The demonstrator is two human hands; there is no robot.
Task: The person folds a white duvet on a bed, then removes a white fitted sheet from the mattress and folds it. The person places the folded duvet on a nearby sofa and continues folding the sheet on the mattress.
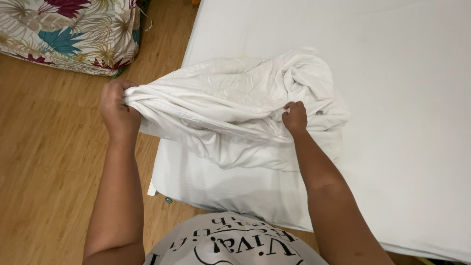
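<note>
Covering white mattress point(392, 98), wooden floor point(49, 162) beside

The fingertips of the left hand point(117, 112) are hidden inside the bunched end of the white cloth point(230, 105), so how much cloth they pinch cannot be told. The fingers of the right hand point(295, 117) are curled into a fold and also out of sight. The pillow point(211, 181) below both hands is partly covered by the cloth. The bed point(407, 122), to the right of the right hand, is cut by the top, right and bottom edges. The flowered cushion point(68, 34), above the left hand, is cut by the top and left edges. Both arms leave the picture at the bottom edge.
</note>
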